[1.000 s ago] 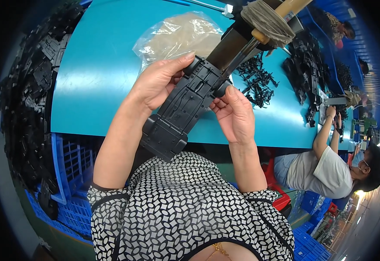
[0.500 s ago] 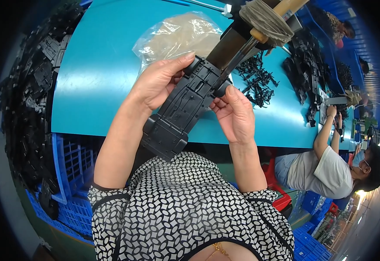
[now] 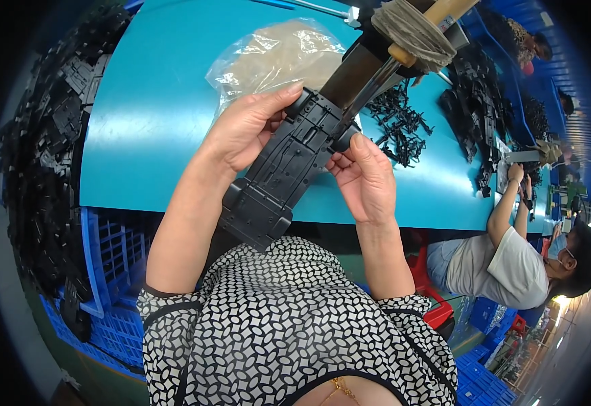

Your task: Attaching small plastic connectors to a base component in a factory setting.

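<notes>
A long black plastic chassis plate [image 3: 283, 169] with wheel-like rounded ends is held at a slant in front of me. My left hand [image 3: 251, 125] grips its upper left corner, thumb along the edge. My right hand [image 3: 365, 174] pinches the rounded black part on its right side. The chassis's far end meets a dark metal bench fixture [image 3: 356, 74] with a wooden handle and cloth wrapped round it; whether they touch is hard to tell. Beyond my left hand lies a clear plastic bag [image 3: 275, 57] with brownish contents.
Small black parts [image 3: 400, 125] lie heaped on the blue-green table [image 3: 140, 135], right of the fixture. More black plastic pieces [image 3: 52, 135] are piled at far left above blue crates [image 3: 116, 250]. At right a co-worker [image 3: 512, 267] in a light shirt handles parts [image 3: 471, 101].
</notes>
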Demonstrator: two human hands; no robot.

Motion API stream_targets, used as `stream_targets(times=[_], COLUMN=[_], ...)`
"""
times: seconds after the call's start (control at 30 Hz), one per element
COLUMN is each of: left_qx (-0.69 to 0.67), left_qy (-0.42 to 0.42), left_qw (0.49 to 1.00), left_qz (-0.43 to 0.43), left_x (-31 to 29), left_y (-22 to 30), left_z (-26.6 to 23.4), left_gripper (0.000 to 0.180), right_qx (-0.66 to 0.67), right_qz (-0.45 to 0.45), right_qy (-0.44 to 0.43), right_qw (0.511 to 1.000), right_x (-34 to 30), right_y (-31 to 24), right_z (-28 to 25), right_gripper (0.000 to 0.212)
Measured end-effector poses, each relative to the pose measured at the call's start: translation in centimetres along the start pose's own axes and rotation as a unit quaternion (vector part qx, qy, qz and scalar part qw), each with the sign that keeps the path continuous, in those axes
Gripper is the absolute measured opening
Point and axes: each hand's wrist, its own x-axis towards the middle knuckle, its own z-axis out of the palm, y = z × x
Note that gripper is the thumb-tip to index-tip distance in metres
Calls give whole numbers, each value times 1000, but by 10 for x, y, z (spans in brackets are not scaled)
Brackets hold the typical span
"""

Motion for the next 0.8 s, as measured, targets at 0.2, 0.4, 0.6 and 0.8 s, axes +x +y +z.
stream_targets(times=[0.2, 0.4, 0.6, 0.8], left_qx=[5, 7, 13, 13], left_qy=[-4, -2, 0, 1], left_qw=[1000, 1000, 1000, 1000], left_qz=[0, 3, 6, 2], left_x=[1, 2, 3, 2], left_y=[0, 0, -1, -1], left_z=[-2, -2, -3, -2], left_gripper=[32, 33, 34, 34], right_qx=[4, 9, 11, 10], right_qz=[3, 3, 2, 1], right_qy=[6, 9, 12, 7], right_qw=[1000, 1000, 1000, 1000], right_x=[0, 1, 1, 0], right_y=[1, 2, 1, 1], right_z=[0, -2, -1, 0], right_gripper=[25, 23, 22, 23])
